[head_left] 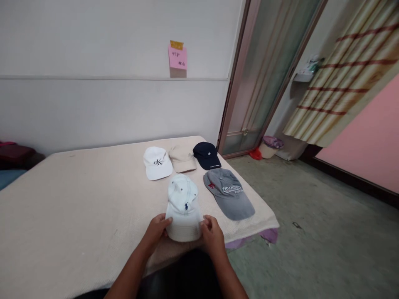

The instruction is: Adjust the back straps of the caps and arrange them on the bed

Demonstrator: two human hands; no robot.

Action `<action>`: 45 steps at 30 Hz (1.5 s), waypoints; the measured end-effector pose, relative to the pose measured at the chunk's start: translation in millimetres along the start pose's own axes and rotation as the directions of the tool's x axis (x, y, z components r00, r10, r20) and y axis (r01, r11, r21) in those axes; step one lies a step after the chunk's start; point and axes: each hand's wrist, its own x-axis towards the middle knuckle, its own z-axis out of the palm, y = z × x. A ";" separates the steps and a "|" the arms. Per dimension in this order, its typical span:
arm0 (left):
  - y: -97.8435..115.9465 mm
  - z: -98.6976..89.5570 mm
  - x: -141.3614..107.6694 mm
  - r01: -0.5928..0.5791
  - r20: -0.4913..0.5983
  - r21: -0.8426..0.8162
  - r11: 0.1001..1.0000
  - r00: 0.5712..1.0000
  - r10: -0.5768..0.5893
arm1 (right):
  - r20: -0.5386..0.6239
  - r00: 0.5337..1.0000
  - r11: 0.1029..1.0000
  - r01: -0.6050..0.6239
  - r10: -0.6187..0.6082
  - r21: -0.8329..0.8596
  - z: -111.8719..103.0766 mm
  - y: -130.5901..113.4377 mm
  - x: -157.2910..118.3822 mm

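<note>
A pale mint baseball cap [183, 211] with a small dark blue emblem lies at the front edge of the bed, its brim toward me. My left hand [158, 230] pinches the brim's left side, and my right hand [212, 233] grips its right side. To the right is a grey cap [232, 197] with white lettering and a red mark. Behind sit a white cap [158, 168] with dark letters, a beige cap [183, 158] and a navy cap [208, 157], side by side.
The caps lie on a cream bed cover [87, 199]. A pink note [178, 58] is taped to the wall behind. At the right are a sliding glass door [264, 74], a bin [270, 148], a striped curtain [346, 79] and the floor [311, 236].
</note>
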 end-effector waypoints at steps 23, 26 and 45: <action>11.6 13.5 -10.4 0.010 0.091 -0.302 0.953 0.996 0.018 | 0.447 0.893 0.584 -0.340 -0.044 0.737 8.5 -24.4 23.4; 8.2 14.9 -1.1 0.077 0.079 -0.235 0.969 0.995 -0.059 | 0.453 0.891 0.625 -0.365 0.020 0.691 9.5 -12.7 34.9; 3.6 -11.9 11.5 0.118 -0.183 0.072 0.990 0.978 -0.103 | 0.235 0.972 0.993 -0.048 0.021 0.107 -14.0 -9.9 68.6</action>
